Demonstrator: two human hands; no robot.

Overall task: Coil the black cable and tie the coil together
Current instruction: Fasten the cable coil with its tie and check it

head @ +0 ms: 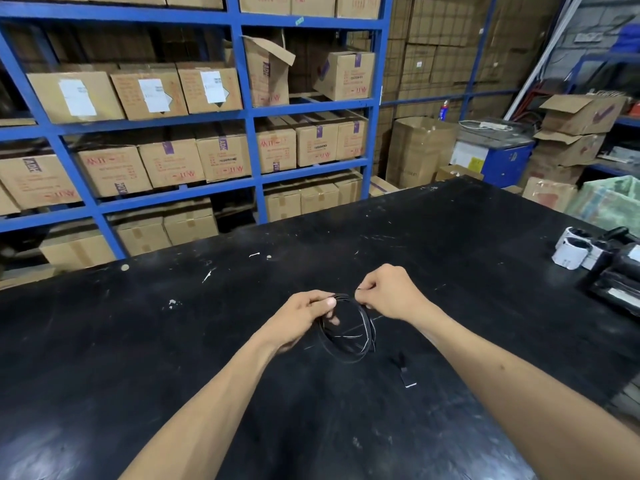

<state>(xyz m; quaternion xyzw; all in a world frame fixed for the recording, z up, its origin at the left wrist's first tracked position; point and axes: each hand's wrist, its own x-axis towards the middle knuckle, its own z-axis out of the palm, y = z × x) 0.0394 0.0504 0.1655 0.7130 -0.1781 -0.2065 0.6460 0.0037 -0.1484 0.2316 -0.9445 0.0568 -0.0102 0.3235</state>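
Note:
The black cable (pixel 346 351) hangs as a round coil of several loops just above the black table (pixel 242 393). My left hand (pixel 304 317) pinches the top left of the coil between thumb and fingers. My right hand (pixel 384 292) pinches the top of the coil just to the right, fingertips closed on a thin black piece there; whether it is a tie or the cable's end I cannot tell. A small black plug-like end with a white tip (pixel 405 374) lies on the table below right of the coil.
White-and-black rolls (pixel 575 249) and black packets (pixel 620 282) sit at the table's right edge. Blue shelving (pixel 249 147) full of cardboard boxes stands behind the table. More boxes (pixel 571 140) are stacked at the far right.

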